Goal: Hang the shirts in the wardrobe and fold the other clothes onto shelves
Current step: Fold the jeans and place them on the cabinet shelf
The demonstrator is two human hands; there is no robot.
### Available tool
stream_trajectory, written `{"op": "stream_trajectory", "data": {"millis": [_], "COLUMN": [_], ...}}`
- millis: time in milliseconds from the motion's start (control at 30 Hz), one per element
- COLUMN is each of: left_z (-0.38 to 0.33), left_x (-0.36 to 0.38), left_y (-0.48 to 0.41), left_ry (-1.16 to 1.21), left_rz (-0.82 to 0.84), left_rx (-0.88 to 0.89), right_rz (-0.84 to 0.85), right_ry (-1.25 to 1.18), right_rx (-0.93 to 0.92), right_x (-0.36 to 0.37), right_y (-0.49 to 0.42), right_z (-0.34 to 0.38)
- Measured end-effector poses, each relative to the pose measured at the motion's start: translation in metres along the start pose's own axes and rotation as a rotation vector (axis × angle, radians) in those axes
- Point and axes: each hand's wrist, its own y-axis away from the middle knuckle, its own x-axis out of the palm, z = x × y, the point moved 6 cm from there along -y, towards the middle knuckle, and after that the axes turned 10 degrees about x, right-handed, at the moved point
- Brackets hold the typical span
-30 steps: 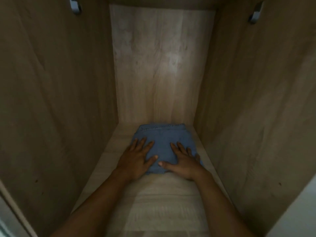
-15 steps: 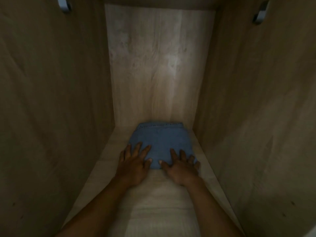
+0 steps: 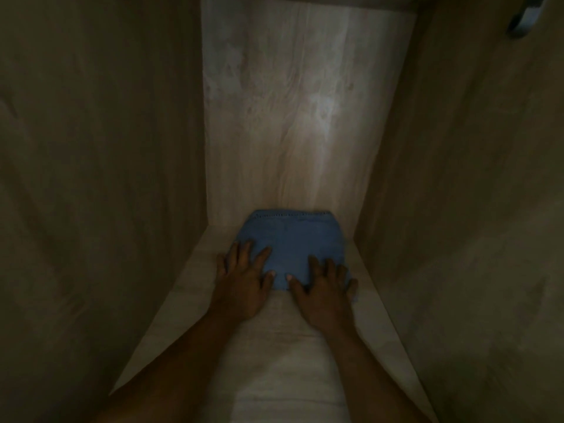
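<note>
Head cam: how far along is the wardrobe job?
Done: one folded blue garment lies at the back of the shelf. In hand: left hand and right hand rest flat on its near edge, fingers straight. Left: no hung shirts or other clothes in view; only a bracket shows top right.

Pale wood-grain shelf (image 3: 290,377), carrying one folded blue garment (image 3: 293,239) far back, centred, just beside the rear wall (image 3: 305,117).

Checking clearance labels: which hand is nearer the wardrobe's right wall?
Right. The right hand rests on the blue cloth at its near right corner, close to the right wall; the left hand rests on its near left corner, farther away.
</note>
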Motion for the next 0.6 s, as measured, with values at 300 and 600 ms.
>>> {"op": "stream_trajectory", "data": {"millis": [300, 600], "left_z": [-0.004, -0.021], "left_x": [-0.017, -0.084], "left_y": [0.024, 0.086], "left_ry": [-0.027, 0.319], "left_rz": [0.022, 0.010], "left_rx": [0.040, -0.032], "right_rz": [-0.184, -0.135], "right_ry": [-0.001, -0.219], "right_rx": [-0.089, -0.142], "right_x": [-0.012, -0.011], "right_y": [0.009, 0.051], "right_z": [0.005, 0.015]}}
